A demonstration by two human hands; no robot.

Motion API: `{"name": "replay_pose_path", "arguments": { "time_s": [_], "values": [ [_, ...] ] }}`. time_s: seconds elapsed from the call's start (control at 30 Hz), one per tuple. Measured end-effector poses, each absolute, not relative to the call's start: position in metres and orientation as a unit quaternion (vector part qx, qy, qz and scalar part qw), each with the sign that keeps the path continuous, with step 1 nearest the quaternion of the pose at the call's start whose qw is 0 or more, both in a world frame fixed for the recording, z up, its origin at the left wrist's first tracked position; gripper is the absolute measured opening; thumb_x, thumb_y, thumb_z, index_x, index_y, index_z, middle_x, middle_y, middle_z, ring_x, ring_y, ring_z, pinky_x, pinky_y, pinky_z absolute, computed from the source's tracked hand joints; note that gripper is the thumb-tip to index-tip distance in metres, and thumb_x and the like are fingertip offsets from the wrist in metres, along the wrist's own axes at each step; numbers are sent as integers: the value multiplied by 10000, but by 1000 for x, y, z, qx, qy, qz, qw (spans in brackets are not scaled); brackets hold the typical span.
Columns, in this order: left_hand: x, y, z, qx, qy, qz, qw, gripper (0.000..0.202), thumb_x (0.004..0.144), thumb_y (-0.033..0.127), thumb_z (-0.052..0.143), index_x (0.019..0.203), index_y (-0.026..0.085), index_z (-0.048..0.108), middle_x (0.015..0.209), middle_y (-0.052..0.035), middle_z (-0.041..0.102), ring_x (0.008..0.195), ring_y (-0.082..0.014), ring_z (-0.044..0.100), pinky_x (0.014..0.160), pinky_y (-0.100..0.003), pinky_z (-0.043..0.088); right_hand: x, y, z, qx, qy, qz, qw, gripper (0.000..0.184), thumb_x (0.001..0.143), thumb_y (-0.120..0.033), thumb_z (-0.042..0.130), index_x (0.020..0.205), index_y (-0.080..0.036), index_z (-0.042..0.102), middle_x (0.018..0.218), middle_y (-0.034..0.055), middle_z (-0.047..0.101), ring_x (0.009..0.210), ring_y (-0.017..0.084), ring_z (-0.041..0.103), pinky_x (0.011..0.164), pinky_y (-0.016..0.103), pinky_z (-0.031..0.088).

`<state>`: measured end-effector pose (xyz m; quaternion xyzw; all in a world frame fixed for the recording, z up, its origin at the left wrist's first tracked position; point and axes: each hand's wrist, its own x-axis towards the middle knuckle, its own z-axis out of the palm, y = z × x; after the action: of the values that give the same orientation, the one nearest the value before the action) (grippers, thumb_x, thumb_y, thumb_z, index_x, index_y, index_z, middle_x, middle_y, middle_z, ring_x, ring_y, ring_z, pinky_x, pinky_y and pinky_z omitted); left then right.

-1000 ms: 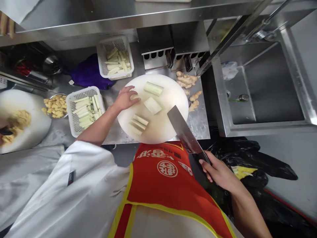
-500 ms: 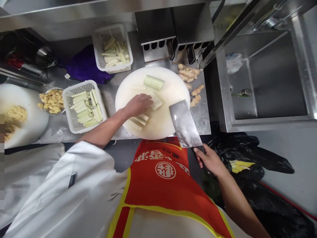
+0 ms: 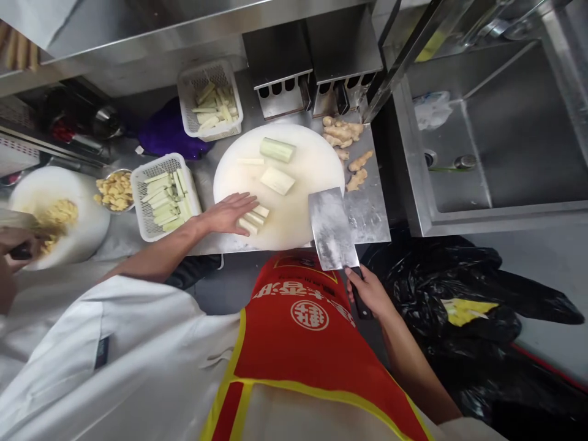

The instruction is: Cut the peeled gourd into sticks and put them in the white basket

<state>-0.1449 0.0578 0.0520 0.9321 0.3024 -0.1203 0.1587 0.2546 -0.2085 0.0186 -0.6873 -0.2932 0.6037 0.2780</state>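
My left hand [image 3: 228, 214] lies flat with fingers stretched out on the near left of the round white cutting board [image 3: 312, 171], touching a small pile of pale green cut sticks [image 3: 254, 220]. My right hand [image 3: 370, 291] grips the black handle of a broad cleaver [image 3: 331, 229], whose blade lies flat over the board's near right edge. Farther back on the board sit a flat slab [image 3: 277, 180], a thin strip [image 3: 250, 162] and a round green-skinned chunk [image 3: 277, 149].
Two white baskets of cut sticks stand left [image 3: 163, 195] and back [image 3: 210, 103]. Ginger roots [image 3: 345, 136] lie right of the board. A steel sink [image 3: 500, 141] is right, black bags [image 3: 459, 294] below. At the left another person's hand [image 3: 13, 245] works at a second white board [image 3: 87, 220].
My left hand slid from the slab in the board's middle back to the near-left pile of sticks and flattened. The cleaver came lower and nearer, its blade turning flat over the board's edge.
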Motion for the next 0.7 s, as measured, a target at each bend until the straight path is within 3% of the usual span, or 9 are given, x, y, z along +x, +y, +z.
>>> {"name": "replay_pose_path", "arguments": {
  "time_s": [0.23, 0.4, 0.7],
  "values": [
    [-124, 35, 40, 899, 412, -32, 141, 768, 1032, 616, 133, 1619, 144, 280, 1689, -117, 239, 1587, -293, 141, 1291, -474, 137, 215, -213, 13, -667, -339, 604, 274, 500, 819, -728, 587, 732, -250, 466, 515, -36, 558, 428, 164, 542, 455, 281, 426],
    [-119, 29, 26, 910, 397, -27, 114, 750, 1040, 589, 136, 1605, 128, 313, 1685, -122, 252, 1589, -304, 124, 1291, -493, 112, 162, -226, -1, -624, -317, 641, 314, 422, 881, -652, 538, 764, -256, 451, 470, -54, 527, 369, 154, 499, 408, 266, 389],
    [-118, 36, 12, 929, 354, 6, 108, 772, 1030, 622, 100, 1610, 155, 304, 1691, -100, 248, 1588, -307, 125, 1285, -489, 149, 65, -225, -21, -635, -266, 593, 417, 395, 926, -567, 533, 702, -245, 488, 480, -36, 538, 388, 128, 491, 406, 245, 385]
  ]
}}
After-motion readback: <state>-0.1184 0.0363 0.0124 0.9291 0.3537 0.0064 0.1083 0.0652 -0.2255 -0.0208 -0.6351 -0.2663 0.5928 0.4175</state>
